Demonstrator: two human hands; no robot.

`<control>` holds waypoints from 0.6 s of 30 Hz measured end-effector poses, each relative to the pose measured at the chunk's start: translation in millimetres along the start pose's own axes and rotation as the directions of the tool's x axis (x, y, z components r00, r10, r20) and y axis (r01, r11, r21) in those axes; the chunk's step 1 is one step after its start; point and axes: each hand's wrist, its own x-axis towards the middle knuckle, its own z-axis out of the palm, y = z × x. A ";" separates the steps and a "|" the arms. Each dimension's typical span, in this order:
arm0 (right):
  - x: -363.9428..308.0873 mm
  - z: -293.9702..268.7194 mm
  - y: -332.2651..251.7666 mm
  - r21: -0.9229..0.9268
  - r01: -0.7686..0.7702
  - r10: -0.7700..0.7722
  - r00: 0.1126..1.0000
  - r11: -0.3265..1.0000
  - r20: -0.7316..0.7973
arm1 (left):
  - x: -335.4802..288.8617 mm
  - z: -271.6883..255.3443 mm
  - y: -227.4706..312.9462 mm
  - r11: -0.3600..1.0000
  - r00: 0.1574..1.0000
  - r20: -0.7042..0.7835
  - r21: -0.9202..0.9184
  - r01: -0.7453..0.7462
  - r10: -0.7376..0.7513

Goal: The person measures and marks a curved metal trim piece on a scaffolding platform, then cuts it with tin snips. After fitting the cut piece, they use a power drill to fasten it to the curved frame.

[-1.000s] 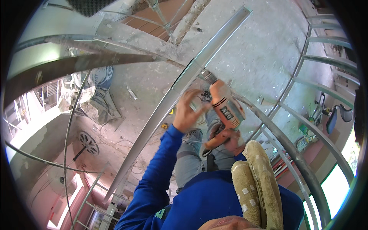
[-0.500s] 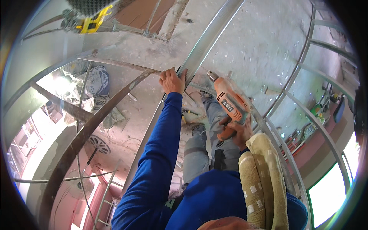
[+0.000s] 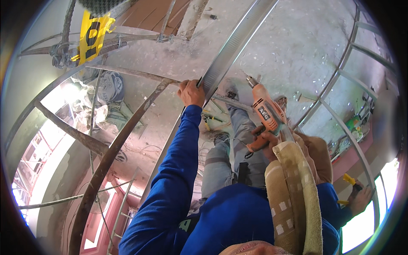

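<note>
My left hand (image 3: 191,93) is closed around the edge of a long metal channel (image 3: 231,49), which slants up toward the far right. A small dark piece shows beside its fingers; I cannot make out what it is. Lower and to the right, my right hand (image 3: 267,141) grips the handle of an orange and grey power drill (image 3: 264,108). The drill points up and left, with its bit apart from the channel. My right forearm is hidden behind the folded tan towel (image 3: 293,199) over my shoulder.
Rusty metal bars (image 3: 112,148) cross at left, with yellow tape (image 3: 91,36) hanging from bars above. Curved metal framing (image 3: 346,63) runs along the right. Close at right is another person in brown trousers (image 3: 316,155); a blue-sleeved hand (image 3: 361,199) there holds a yellow-handled tool. Sacks (image 3: 111,87) lie below.
The drill has shifted slightly right, still in my right hand. Another person's leg and a hand with a yellow-handled tool have appeared at right. More of the yellow tape shows.
</note>
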 end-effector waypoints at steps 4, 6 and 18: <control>0.7 5.7 -6.9 0.016 0.026 -0.026 0.999 1.000 -0.046 | -2.4 -2.0 1.8 1.000 1.000 0.030 -0.014 0.009 -0.009; -0.9 3.6 -14.2 -0.009 -0.048 0.047 0.998 0.999 -0.037 | -0.6 -5.8 3.0 1.000 0.998 0.055 -0.005 0.014 -0.014; -1.0 -17.5 13.6 -0.110 0.315 -0.323 0.944 0.943 -0.071 | -53.4 -42.2 -53.7 0.952 0.952 0.056 -0.056 0.302 -0.299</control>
